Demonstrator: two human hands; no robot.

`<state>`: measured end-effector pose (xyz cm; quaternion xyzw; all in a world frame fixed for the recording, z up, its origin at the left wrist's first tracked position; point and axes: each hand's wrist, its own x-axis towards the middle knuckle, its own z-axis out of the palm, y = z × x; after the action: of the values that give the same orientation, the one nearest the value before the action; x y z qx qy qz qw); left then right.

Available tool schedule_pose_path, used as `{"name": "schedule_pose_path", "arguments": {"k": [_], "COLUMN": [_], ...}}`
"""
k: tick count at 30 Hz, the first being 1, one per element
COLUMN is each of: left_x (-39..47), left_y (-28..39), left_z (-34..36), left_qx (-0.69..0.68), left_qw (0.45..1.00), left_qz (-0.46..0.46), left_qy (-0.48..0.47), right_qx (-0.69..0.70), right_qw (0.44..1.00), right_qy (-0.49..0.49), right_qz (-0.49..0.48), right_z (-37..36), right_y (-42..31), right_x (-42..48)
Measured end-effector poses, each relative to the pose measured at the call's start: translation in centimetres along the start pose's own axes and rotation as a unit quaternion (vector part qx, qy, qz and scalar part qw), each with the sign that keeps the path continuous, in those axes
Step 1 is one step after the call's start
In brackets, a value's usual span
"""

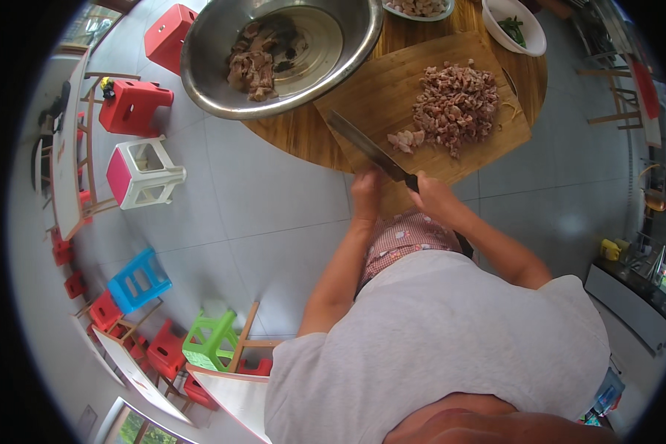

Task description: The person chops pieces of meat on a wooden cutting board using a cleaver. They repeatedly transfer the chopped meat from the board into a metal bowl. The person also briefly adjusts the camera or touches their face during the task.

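Observation:
My right hand is closed on the dark handle of a long-bladed kitchen knife, whose blade points up and left over the wooden cutting board. Close beside the knife, at the board's near left edge, is my left hand; its fingers are partly hidden, and I cannot tell if it holds anything. A heap of chopped raw meat lies on the right part of the board. A few paler meat pieces lie between the heap and the blade.
A large metal basin holding larger meat pieces stands at the left of the round wooden table. Behind the board are a bowl of pale chunks and a white bowl with green vegetables. Plastic stools stand on the floor at left.

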<state>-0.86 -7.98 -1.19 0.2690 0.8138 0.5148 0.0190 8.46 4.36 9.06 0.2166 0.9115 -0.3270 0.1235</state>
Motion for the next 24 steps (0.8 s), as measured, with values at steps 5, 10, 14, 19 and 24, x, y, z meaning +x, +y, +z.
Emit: {"name": "schedule_pose_path", "arguments": {"k": [5, 10, 14, 19, 24], "left_x": [1.6, 1.4, 0.9, 0.6, 0.8], "left_y": [-0.4, -0.1, -0.2, 0.2, 1.2], "left_z": [-0.3, -0.1, 0.5, 0.1, -0.7], "left_qx": [0.047, 0.054, 0.093, 0.112, 0.027], "left_qw": [0.998, 0.997, 0.995, 0.988, 0.993], "left_qz": [0.028, 0.033, 0.038, 0.046, -0.113], "left_qy": [0.011, 0.037, 0.002, -0.092, -0.017], "right_qx": [-0.001, -0.065, -0.034, -0.002, 0.046], "right_qw": [1.0, 0.995, 0.999, 1.0, 0.998], "right_qy": [-0.016, -0.07, -0.021, 0.014, 0.048], "right_qz": [-0.012, 0.026, -0.005, -0.016, 0.008], "right_z": [-0.8, -3.2, -0.2, 0.4, -1.2], "right_y": [0.5, 2.3, 1.4, 0.8, 6.0], "right_x": [0.2, -4.9, -2.1, 1.6, -1.8]}}
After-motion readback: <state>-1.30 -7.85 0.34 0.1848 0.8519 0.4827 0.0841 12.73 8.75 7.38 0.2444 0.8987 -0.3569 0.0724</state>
